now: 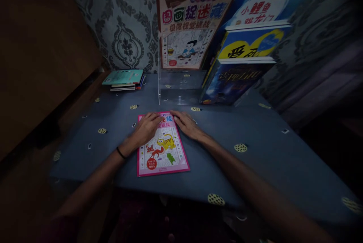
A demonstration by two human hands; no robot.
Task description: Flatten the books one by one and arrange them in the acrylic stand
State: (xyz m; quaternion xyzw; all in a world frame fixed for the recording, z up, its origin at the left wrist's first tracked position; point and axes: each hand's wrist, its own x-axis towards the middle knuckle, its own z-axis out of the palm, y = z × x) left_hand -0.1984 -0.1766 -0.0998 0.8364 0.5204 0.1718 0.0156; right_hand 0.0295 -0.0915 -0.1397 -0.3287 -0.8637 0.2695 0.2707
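Note:
A pink-bordered children's picture book (167, 156) lies flat on the table, its cover showing a fox and a yellow striped cat. My left hand (147, 126), with a dark band at the wrist, rests over the cover's upper left, fingers laid across part of the title. Against the upper right edge of the same book lies my right hand (185, 124), fingers stretched toward the top corner. Neither hand is wrapped round anything. Parts of the book's top and left edge are hidden under the left hand.
A clear acrylic stand (176, 95) behind the book holds a brown-bordered picture book (184, 42). Right of it stand a dark blue book (235, 82), a blue and yellow book (255, 42) and others. A small stack of books (124, 78) lies at the back left of the cloth-covered table (215, 171).

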